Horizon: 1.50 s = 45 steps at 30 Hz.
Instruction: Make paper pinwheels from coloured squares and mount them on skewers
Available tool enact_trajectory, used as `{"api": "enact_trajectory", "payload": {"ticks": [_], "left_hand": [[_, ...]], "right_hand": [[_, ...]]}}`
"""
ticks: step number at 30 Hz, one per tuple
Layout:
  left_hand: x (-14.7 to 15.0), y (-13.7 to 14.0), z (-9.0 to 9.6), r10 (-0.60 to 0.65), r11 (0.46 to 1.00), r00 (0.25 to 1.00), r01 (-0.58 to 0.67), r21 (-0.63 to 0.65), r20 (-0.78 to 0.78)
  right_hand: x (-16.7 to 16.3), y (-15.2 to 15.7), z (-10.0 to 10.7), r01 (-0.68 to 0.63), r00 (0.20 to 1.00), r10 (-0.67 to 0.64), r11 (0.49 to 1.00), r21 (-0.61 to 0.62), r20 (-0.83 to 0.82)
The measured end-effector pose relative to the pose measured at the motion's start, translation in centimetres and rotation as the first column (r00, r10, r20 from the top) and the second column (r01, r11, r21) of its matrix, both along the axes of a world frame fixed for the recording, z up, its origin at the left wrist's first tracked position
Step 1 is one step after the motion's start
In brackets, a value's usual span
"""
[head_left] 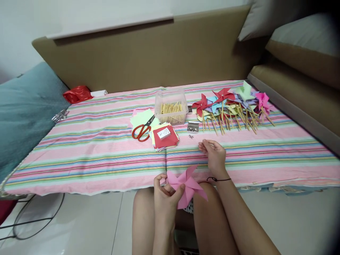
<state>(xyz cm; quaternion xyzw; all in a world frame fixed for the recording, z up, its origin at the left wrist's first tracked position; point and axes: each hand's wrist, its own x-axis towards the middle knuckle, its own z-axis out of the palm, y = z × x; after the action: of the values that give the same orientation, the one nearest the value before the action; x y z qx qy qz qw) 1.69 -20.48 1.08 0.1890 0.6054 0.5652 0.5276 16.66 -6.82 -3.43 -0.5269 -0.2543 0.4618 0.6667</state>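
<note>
My left hand [168, 194] grips a pink paper pinwheel [188, 188] by its folded centre, thumb on the front, above my knees. The pinwheel has no stick on it. My right hand [214, 156] is raised to the right of it, thumb and fingers pinched together; whatever they hold is too small to make out. Just beyond that hand lie several tiny metal fasteners [191, 136] beside a small open box [192, 127] of more of them.
Finished pinwheels [223, 95] on sticks lie heaped at the right. A clear plastic tub [171, 118] holds many wooden sticks. Red-handled scissors [142, 131] rest on green paper. A small white box [163, 133] sits on stacked red and yellow paper squares [165, 141].
</note>
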Motion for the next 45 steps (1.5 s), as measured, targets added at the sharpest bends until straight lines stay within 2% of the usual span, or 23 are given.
{"api": "enact_trajectory", "payload": {"ticks": [5, 8, 11, 14, 17, 20, 23, 28, 34, 41, 45], "left_hand": [[0.1, -0.4, 1.1, -0.002, 1.0, 1.0, 0.002, 0.025, -0.015], [0.0, -0.6, 2.1, -0.004, 0.999, 0.998, 0.006, 0.035, -0.056], [0.1, -1.0, 3.2, -0.028, 0.999, 0.998, 0.03, 0.042, -0.064], [0.1, -1.5, 4.0, -0.046, 0.997, 0.997, 0.049, 0.056, -0.055], [0.2, -1.9, 4.4, -0.05, 0.995, 0.997, 0.054, 0.08, -0.052], [0.3, -2.2, 4.6, -0.038, 0.993, 0.997, 0.045, 0.109, -0.066], [0.6, -2.7, 5.0, -0.044, 0.989, 0.996, 0.054, 0.139, -0.073], [0.7, -3.5, 6.0, -0.142, 0.973, 0.988, 0.149, 0.175, -0.053], [0.8, -3.9, 7.0, -0.179, 0.961, 0.984, 0.179, 0.21, -0.02], [1.1, -4.2, 7.8, -0.187, 0.954, 0.982, 0.181, 0.24, 0.004], [1.2, -4.3, 8.1, -0.198, 0.949, 0.98, 0.196, 0.246, -0.016]], "right_hand": [[0.0, -0.9, 0.3, 0.05, 0.995, -0.052, 0.998, -0.023, -0.079], [0.2, -2.0, 1.2, 0.056, 0.993, -0.057, 0.998, -0.013, -0.101], [0.5, -4.1, 3.3, 0.056, 0.99, -0.054, 0.998, 0.01, -0.127], [0.7, -7.5, 6.3, 0.0, 0.99, 0.007, 0.999, 0.047, -0.139], [0.5, -11.7, 9.2, -0.119, 0.993, 0.12, 0.989, 0.083, -0.003], [-0.4, -15.2, 10.8, -0.265, 0.945, 0.235, 0.958, 0.108, 0.227], [-1.3, -16.9, 11.1, -0.308, 0.884, 0.244, 0.946, 0.103, 0.399], [-1.9, -17.4, 11.3, -0.258, 0.809, 0.186, 0.965, 0.052, 0.558], [-1.5, -17.7, 11.6, -0.29, 0.809, 0.224, 0.956, 0.038, 0.543], [-1.0, -17.6, 11.3, -0.401, 0.796, 0.289, 0.91, 0.105, 0.533], [-1.0, -17.5, 11.2, -0.403, 0.807, 0.289, 0.907, 0.123, 0.515]]}}
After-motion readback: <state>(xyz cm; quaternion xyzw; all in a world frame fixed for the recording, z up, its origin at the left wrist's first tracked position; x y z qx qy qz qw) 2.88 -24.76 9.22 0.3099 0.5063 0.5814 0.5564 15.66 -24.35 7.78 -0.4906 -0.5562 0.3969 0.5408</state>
